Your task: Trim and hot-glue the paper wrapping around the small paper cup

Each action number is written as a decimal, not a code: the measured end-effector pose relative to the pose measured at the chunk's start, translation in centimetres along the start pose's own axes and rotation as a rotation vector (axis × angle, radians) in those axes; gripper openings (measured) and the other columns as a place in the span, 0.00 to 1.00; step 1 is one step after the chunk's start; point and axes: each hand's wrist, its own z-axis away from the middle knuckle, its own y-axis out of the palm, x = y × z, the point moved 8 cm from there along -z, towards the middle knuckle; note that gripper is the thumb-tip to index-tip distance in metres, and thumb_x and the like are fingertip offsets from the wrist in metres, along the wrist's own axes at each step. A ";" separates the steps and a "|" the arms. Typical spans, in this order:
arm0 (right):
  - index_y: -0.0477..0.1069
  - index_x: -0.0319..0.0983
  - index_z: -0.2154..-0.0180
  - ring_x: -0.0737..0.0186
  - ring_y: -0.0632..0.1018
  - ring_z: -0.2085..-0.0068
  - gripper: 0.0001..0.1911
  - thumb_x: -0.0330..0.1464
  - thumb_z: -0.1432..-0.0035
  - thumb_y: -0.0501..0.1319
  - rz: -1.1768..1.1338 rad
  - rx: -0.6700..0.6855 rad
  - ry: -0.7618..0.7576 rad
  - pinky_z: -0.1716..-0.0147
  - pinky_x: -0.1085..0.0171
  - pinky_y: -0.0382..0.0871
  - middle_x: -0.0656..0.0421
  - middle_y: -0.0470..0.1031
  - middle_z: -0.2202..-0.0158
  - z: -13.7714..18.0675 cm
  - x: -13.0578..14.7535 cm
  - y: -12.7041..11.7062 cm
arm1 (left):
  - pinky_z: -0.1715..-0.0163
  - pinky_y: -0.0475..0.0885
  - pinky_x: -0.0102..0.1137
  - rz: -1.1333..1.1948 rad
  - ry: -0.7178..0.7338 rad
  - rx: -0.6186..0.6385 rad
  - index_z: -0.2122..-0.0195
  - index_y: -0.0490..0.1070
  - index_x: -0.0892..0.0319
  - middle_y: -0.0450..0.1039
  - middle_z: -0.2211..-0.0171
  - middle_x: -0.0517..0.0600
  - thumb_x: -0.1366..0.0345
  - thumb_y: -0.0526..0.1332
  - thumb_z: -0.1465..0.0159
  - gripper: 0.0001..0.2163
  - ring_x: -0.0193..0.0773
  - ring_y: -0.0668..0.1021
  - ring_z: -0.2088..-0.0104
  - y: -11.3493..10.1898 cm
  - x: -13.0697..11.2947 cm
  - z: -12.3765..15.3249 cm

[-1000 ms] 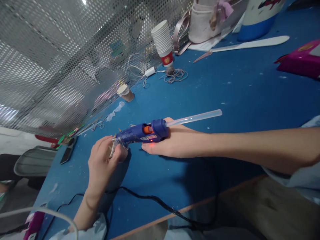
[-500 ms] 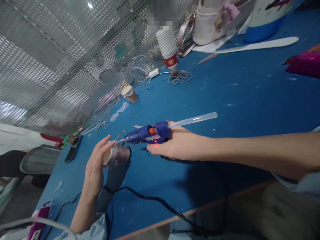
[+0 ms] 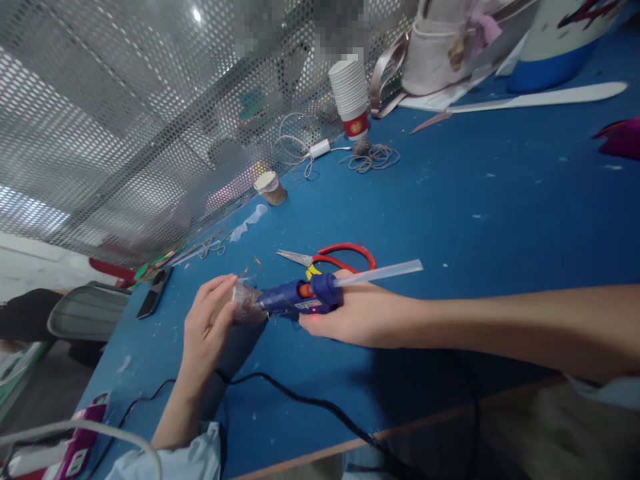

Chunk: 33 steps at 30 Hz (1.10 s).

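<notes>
Blue glue gun (image 3: 285,295): I'm clenching it in right grip (image 3: 363,313); left grip (image 3: 206,327) is holding cup (image 3: 247,305) toward worktop's (image 3: 450,200) left edge.

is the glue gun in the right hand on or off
On, it appears: a red light glows on the side of the blue glue gun in the right hand. How hot it is, I cannot tell.

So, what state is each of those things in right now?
Glue gun: held in the right grip, red light lit.
Glue stick: inserted, long end sticking out the back.
Wrapped cup: held in the left grip, at the glue gun's front end.
Scissors: lying on the table, partly hidden behind the glue gun.
Paper cups: stacked inside one another.
Grey string: loosely coiled.
</notes>
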 end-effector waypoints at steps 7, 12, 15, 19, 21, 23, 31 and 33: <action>0.63 0.40 0.76 0.68 0.64 0.79 0.08 0.36 0.51 0.58 0.056 -0.032 -0.068 0.83 0.68 0.52 0.65 0.63 0.82 0.0 0.6 -0.1 | 0.47 0.67 0.33 0.067 -0.072 -0.015 0.48 0.74 0.52 0.75 0.50 0.49 0.60 0.56 0.31 0.13 0.39 0.75 0.48 0.1 0.1 0.3; 0.62 0.40 0.77 0.70 0.62 0.80 0.09 0.36 0.50 0.59 0.025 -0.028 -0.024 0.83 0.69 0.50 0.65 0.61 0.82 -0.1 0.1 -0.3 | 0.48 0.69 0.34 -0.041 0.045 -0.043 0.47 0.73 0.53 0.74 0.51 0.51 0.62 0.58 0.32 0.14 0.39 0.75 0.49 0.3 -1.2 0.2; 0.62 0.40 0.75 0.70 0.62 0.80 0.08 0.35 0.50 0.59 -0.016 -0.054 -0.020 0.83 0.69 0.51 0.66 0.60 0.81 -0.1 0.0 -0.7 | 0.46 0.69 0.37 -0.075 0.103 -0.060 0.46 0.72 0.54 0.73 0.48 0.54 0.65 0.59 0.33 0.15 0.41 0.75 0.47 0.7 -2.1 0.3; 0.62 0.40 0.76 0.70 0.62 0.80 0.08 0.34 0.50 0.59 -0.007 -0.062 -0.036 0.83 0.68 0.52 0.66 0.61 0.81 0.0 0.3 -1.0 | 0.45 0.69 0.41 -0.093 0.146 -0.077 0.45 0.71 0.54 0.72 0.45 0.57 0.68 0.61 0.35 0.16 0.43 0.75 0.45 1.1 -3.2 0.6; 0.62 0.40 0.76 0.70 0.62 0.80 0.07 0.34 0.50 0.59 -0.015 -0.061 -0.049 0.82 0.69 0.52 0.66 0.61 0.81 0.1 0.4 -1.1 | 0.45 0.70 0.42 -0.077 0.165 -0.091 0.45 0.70 0.54 0.72 0.44 0.57 0.70 0.63 0.36 0.18 0.44 0.75 0.45 1.2 -3.5 0.7; 0.61 0.40 0.76 0.71 0.62 0.80 0.08 0.33 0.50 0.59 -0.022 -0.052 -0.055 0.82 0.69 0.52 0.66 0.60 0.81 0.1 0.4 -1.0 | 0.45 0.70 0.43 -0.040 0.177 -0.104 0.46 0.70 0.53 0.71 0.43 0.57 0.72 0.64 0.38 0.19 0.44 0.75 0.45 1.2 -3.7 0.8; 0.64 0.39 0.74 0.70 0.63 0.79 0.07 0.34 0.51 0.60 -0.061 -0.073 -0.061 0.81 0.70 0.53 0.66 0.63 0.80 0.3 0.4 -1.3 | 0.47 0.72 0.47 0.028 0.179 -0.112 0.54 0.70 0.54 0.72 0.43 0.56 0.73 0.66 0.40 0.14 0.46 0.76 0.44 1.4 -3.7 1.2; 0.65 0.39 0.74 0.70 0.64 0.78 0.06 0.34 0.51 0.60 -0.071 -0.086 -0.066 0.81 0.70 0.54 0.65 0.64 0.79 0.4 0.5 -1.5 | 0.47 0.71 0.49 0.014 0.171 -0.101 0.55 0.70 0.53 0.72 0.43 0.56 0.72 0.66 0.40 0.13 0.48 0.75 0.44 1.5 -3.8 1.2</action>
